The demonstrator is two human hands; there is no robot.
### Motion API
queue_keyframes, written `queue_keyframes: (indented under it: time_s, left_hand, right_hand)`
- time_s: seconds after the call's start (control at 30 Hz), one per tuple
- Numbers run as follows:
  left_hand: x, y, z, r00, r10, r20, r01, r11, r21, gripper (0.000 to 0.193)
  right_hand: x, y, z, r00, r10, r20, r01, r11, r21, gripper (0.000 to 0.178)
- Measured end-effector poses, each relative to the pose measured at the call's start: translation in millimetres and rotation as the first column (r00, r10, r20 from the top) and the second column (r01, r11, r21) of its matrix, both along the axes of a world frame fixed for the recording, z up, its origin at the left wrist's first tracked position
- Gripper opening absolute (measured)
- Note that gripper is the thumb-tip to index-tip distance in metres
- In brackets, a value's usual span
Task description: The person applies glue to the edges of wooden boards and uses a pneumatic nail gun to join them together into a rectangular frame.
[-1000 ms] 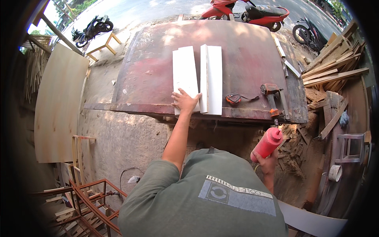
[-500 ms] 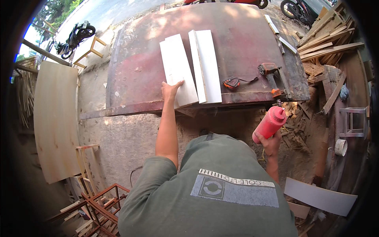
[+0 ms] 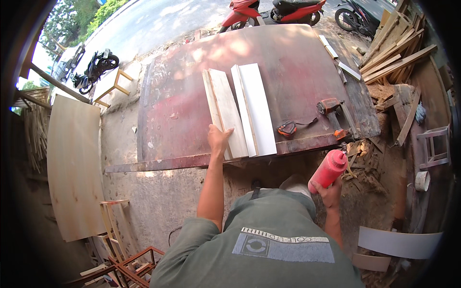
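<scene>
Pale bare wood faces up on the left board [image 3: 224,111], which lies on the red-stained work table [image 3: 297,62] just beside a white-faced board [image 3: 257,108] on its right. The 2 run side by side from the near edge toward the far side, close along their length; whether they touch cannot be told.

The left hand [image 3: 219,139] rests on the near end of the left board, fingers curled over its near left edge, gripping rather than lying flat. The right hand [image 3: 329,190] is well apart from the table, low and to the right, wrapped around a red squeeze bottle [image 3: 328,170] held tilted with its nozzle pointing up toward the table's near edge.

The step in hand looks like laying out the boards for gluing: 1 board is positioned bare side up and steadied, with the bottle ready but not yet over it. The next move, as I judge it, calls for bringing the nozzle over the bare face while the left hand steadies the board.

An orange tape measure [image 3: 287,128] and a power tool [image 3: 331,108] lie on the table to the right of the boards.
</scene>
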State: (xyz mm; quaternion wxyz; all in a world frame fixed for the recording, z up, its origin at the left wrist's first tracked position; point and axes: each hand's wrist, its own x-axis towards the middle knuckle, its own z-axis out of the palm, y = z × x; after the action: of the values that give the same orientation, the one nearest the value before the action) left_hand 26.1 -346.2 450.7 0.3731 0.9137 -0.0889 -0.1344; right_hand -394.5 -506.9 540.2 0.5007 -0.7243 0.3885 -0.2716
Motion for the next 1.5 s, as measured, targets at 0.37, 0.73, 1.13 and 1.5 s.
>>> queue_keyframes:
  time_s: [0.37, 0.73, 1.13, 1.5]
  left_hand:
    - [-31, -55, 9, 0.989, -0.011, 0.145, -0.022, 0.975, 0.222, 0.047]
    - [-32, 10, 7, 0.992, 0.123, -0.016, -0.124, 0.983, -0.135, 0.040]
    - [35, 46, 9, 0.951, -0.052, 0.303, -0.035, 0.960, 0.277, 0.063]
    - [-114, -122, -4, 0.982, -0.190, 0.002, 0.168, 0.873, 0.458, 0.152]
  right_hand:
    - [20, -95, -13, 0.990, 0.126, 0.070, -0.132, 0.988, 0.084, 0.087]
    - [67, -201, 11, 0.832, 0.549, 0.081, -0.548, 0.836, -0.036, 0.081]
    - [124, -198, 22, 0.853, 0.506, 0.129, -0.511, 0.859, 0.006, 0.074]
    - [135, -175, -6, 0.892, 0.439, 0.110, -0.446, 0.894, 0.041, 0.066]
